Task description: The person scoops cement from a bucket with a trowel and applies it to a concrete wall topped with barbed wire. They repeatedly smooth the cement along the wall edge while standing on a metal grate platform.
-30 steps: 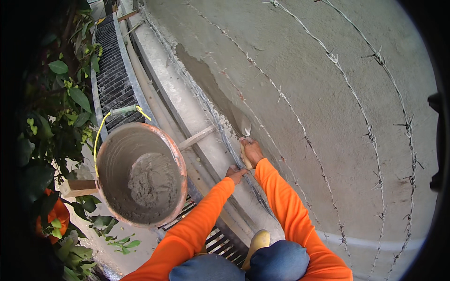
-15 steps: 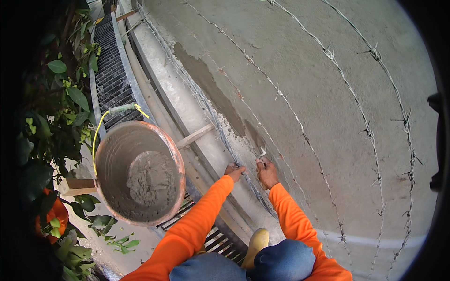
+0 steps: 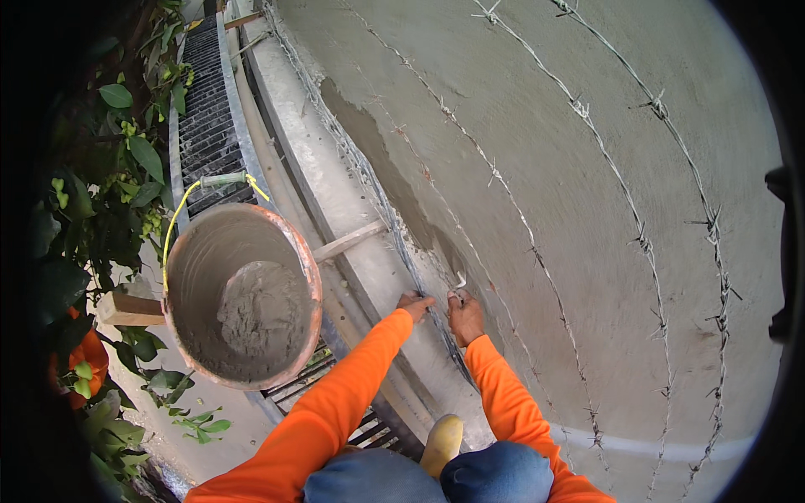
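Observation:
My left hand point(image 3: 415, 305) is closed, its fingertips at a bundle of grey wires point(image 3: 405, 256) that runs along the top of the concrete ledge point(image 3: 356, 201). Just to its right, my right hand point(image 3: 465, 317) is closed around a hand tool with a bent, pale metal neck point(image 3: 460, 280). The rest of that tool is hidden by the fist, so its kind is unclear. Both hands are beside the lower edge of a grey plastered wall point(image 3: 520, 109), where a darker, rough strip of mortar point(image 3: 369, 138) shows.
An orange-rimmed bucket point(image 3: 312, 289) of wet mortar point(image 3: 262, 310) stands at left on a slatted metal walkway point(image 3: 205, 92). Barbed wire strands point(image 3: 587, 117) cross in front of the wall. A wooden bar point(image 3: 350, 240) spans the ledge; leafy branches point(image 3: 144, 158) crowd the far left.
The view has shifted slightly. My right hand has turned a little and sits slightly further up and left in the picture; the left hand stays at the wires.

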The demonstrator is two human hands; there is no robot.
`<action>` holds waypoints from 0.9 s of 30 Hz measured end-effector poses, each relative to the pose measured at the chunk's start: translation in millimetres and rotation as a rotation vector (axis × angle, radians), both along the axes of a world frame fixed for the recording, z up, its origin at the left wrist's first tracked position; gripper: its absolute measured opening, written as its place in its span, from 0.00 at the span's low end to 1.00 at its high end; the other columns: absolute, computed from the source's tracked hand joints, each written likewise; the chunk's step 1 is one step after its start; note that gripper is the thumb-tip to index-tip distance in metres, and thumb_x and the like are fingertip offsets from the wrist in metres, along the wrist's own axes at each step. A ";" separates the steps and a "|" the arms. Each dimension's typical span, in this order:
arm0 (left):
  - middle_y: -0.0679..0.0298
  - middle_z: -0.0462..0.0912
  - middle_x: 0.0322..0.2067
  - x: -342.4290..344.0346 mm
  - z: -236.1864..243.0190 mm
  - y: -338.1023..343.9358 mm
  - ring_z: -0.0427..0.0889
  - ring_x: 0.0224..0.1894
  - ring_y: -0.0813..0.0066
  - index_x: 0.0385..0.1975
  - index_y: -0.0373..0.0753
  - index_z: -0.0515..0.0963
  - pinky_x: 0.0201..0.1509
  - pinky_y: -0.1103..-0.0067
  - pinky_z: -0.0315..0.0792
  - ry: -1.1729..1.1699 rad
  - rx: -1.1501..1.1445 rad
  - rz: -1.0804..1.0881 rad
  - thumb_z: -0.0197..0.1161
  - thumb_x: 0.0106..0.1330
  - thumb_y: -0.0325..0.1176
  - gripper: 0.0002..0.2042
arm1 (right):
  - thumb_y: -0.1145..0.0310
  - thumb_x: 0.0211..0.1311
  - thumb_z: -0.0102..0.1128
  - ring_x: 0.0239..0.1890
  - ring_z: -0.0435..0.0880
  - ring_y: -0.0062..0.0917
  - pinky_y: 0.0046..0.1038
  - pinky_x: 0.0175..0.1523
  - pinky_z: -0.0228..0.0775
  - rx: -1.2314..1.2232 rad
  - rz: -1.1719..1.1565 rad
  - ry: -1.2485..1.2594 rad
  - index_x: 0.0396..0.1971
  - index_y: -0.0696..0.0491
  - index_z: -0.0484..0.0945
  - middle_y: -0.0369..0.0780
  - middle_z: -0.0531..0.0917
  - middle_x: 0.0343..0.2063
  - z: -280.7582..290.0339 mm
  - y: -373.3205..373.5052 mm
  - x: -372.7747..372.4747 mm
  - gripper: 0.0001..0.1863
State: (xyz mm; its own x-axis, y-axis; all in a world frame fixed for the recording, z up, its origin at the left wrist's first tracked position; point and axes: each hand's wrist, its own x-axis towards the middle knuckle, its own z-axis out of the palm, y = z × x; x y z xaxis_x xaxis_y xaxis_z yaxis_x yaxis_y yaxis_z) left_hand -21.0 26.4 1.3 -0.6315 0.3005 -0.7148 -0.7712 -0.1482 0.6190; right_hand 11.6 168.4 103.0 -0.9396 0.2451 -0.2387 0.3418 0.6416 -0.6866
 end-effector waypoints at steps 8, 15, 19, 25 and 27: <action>0.56 0.80 0.52 -9.0 9.7 29.3 0.81 0.49 0.62 0.68 0.38 0.58 0.45 0.64 0.79 -0.101 0.028 0.197 0.77 0.55 0.42 0.43 | 0.60 0.71 0.59 0.20 0.77 0.27 0.32 0.29 0.69 0.039 0.164 0.356 0.39 0.59 0.78 0.42 0.76 0.17 102.1 -43.1 63.2 0.15; 0.54 0.79 0.55 134.3 141.7 -92.3 0.79 0.58 0.65 0.63 0.36 0.67 0.63 0.71 0.72 0.325 -0.043 -0.114 0.63 0.69 0.31 0.24 | 0.64 0.70 0.61 0.32 0.84 0.49 0.39 0.38 0.75 0.041 0.697 0.371 0.43 0.58 0.78 0.51 0.83 0.32 234.0 -123.2 49.6 0.12; 0.59 0.85 0.44 205.9 270.2 -249.0 0.85 0.50 0.72 0.56 0.35 0.73 0.54 0.79 0.78 0.394 0.252 -0.032 0.59 0.72 0.24 0.14 | 0.64 0.68 0.60 0.33 0.85 0.49 0.43 0.36 0.76 0.357 1.019 0.290 0.43 0.57 0.81 0.51 0.84 0.33 296.7 -164.0 23.8 0.12; 0.61 0.83 0.51 124.3 322.7 -440.0 0.78 0.56 0.73 0.62 0.37 0.71 0.62 0.75 0.67 0.948 -0.787 0.626 0.58 0.75 0.42 0.22 | 0.67 0.61 0.61 0.33 0.89 0.38 0.38 0.35 0.80 0.746 1.477 0.479 0.34 0.53 0.86 0.43 0.87 0.28 278.2 -276.4 -10.3 0.08; 0.58 0.78 0.59 79.8 289.7 -464.1 0.74 0.61 0.72 0.65 0.38 0.70 0.68 0.73 0.63 0.579 -0.507 0.665 0.54 0.76 0.50 0.26 | 0.68 0.59 0.62 0.35 0.90 0.32 0.33 0.35 0.81 0.878 1.562 0.444 0.28 0.50 0.88 0.40 0.89 0.29 266.8 -323.5 -4.4 0.07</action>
State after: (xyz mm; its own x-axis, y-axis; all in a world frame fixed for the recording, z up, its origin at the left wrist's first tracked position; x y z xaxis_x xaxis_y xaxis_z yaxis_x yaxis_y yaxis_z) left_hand 58.9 -437.8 291.1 -0.8495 -0.4916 -0.1916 -0.1898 -0.0541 0.9803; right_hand 7.2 -155.1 369.8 -0.3561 -0.9029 -0.2406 -0.9341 0.3374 0.1166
